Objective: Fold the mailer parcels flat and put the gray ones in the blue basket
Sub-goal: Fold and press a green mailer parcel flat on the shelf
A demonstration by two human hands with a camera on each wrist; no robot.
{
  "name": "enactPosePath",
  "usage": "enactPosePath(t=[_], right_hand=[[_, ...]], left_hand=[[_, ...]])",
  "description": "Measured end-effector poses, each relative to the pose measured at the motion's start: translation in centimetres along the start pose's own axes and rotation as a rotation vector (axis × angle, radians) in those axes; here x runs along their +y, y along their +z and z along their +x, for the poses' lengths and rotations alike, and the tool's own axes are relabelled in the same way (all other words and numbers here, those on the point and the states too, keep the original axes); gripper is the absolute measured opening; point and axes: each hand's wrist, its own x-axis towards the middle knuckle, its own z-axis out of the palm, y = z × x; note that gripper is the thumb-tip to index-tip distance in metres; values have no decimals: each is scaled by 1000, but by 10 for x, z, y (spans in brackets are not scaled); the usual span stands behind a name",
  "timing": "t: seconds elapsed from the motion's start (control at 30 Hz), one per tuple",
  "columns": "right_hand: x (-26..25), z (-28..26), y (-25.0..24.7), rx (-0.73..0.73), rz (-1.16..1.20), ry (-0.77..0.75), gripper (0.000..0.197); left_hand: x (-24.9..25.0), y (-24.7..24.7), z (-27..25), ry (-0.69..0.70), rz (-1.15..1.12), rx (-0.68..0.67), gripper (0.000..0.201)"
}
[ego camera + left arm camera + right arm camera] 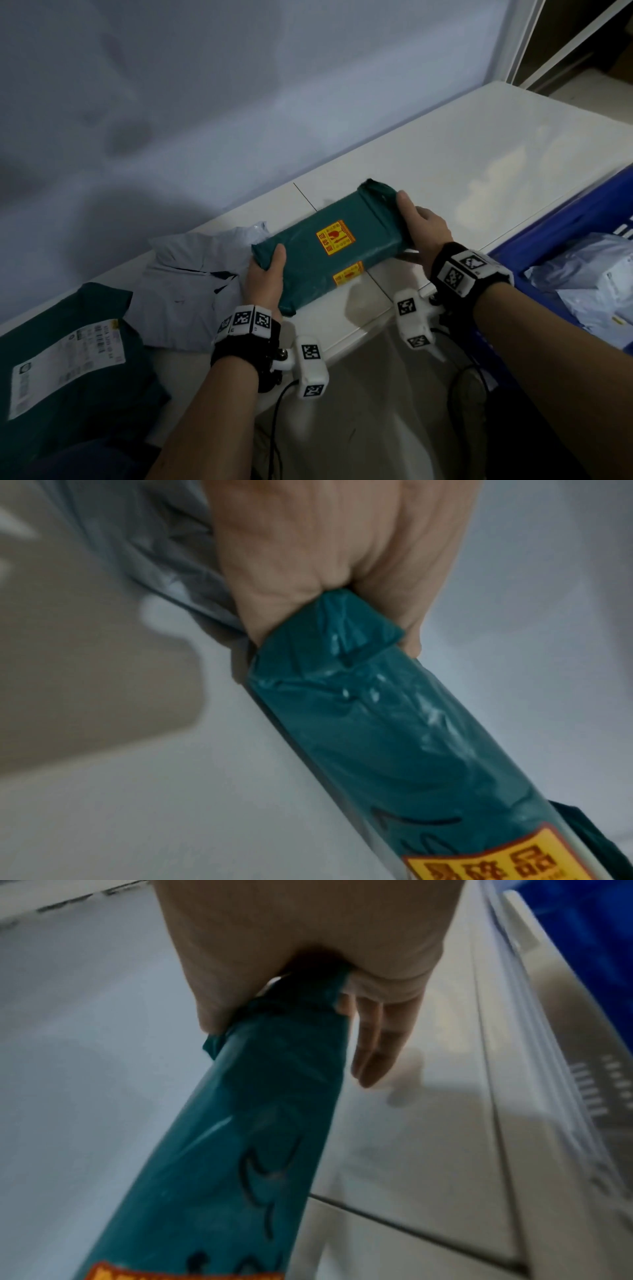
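Both hands gripping green parcel (329, 250) ends, left hand (265, 281), right hand (423, 228), gray mailer (191, 281) beside left hand, blue basket (561, 219) beside right hand

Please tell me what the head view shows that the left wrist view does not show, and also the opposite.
Only the head view shows the right hand gripping the far end of the green parcel, the blue basket with gray parcels inside, and another green mailer lying at the left. Only the left wrist view shows, close up, the crumpled end of the green parcel tucked into the left hand. Both show the left hand gripping the green parcel, its yellow sticker, a gray mailer and the white table.
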Motion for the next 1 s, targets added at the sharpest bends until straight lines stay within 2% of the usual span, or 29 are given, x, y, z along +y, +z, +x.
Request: enactPosePath(t=[0.07,0.13,0.27,0.43,0.53,0.6,0.67,0.83,1.0], right_hand=[[-3,-6,8,-109,220,3,59],[-7,-9,16,-190,267,-8,56],[-8,-8,27,-250,264,22,54],[8,1,21,-231,310,101,47],[13,4,20,-146,300,46,34],[13,3,21,-61,203,-43,18],[12,-1,23,8,3,-146,13],[11,-10,22,8,-497,-427,37],[25,-9,15,-73,-791,-483,51]], left_hand=[[3,2,2,-41,-63,23,63],[5,3,5,-77,-104,9,74],[2,3,2,-113,-105,-56,48],[0,0,0,-126,-83,-118,37],[0,1,1,-107,-52,-119,38],[0,2,-1,-106,-37,-109,39],[0,3,-1,-96,-33,-104,38],[-2,2,-1,-53,43,-54,38],[-3,3,2,-24,161,11,47]])
